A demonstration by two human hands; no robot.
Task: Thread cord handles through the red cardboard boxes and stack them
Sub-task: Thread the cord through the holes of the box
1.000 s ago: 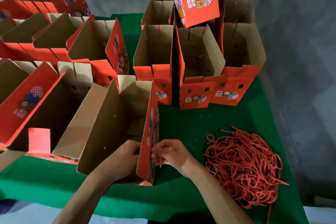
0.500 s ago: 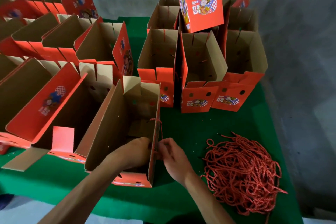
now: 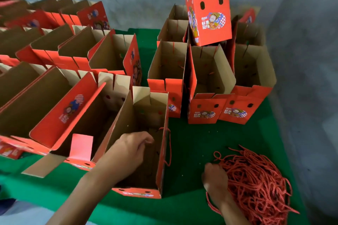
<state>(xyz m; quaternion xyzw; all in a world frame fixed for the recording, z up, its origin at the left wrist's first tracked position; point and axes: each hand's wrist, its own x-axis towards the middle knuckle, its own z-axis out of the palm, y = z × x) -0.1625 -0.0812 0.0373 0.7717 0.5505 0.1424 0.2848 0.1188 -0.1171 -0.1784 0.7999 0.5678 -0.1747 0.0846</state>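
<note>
Your left hand (image 3: pixel 130 149) reaches into the open box (image 3: pixel 144 133) nearest you, fingers curled against its right wall from the inside; whether they pinch a cord end there you cannot tell from here. The position makes sense: the inside is where a pushed-through end has to be caught or held.

1 cord handle (image 3: pixel 169 147) already hangs as a loop on the outer face of that wall, its upper end going in near the top edge. Judging by that, this side is threaded or nearly so.

Your right hand (image 3: pixel 214 179) lies on the near edge of the cord pile (image 3: pixel 256 184), fingers closed into the strands, likely picking out the next cord. The pile sits on the green desk (image 3: pixel 197 137) just right of the box, within easy reach of that hand.

Open boxes (image 3: pixel 60 104) wait in rows at left. Behind, boxes (image 3: pixel 208 78) stand nested in a tall stack (image 3: pixel 207 7), kept back so the working spot stays free.
</note>
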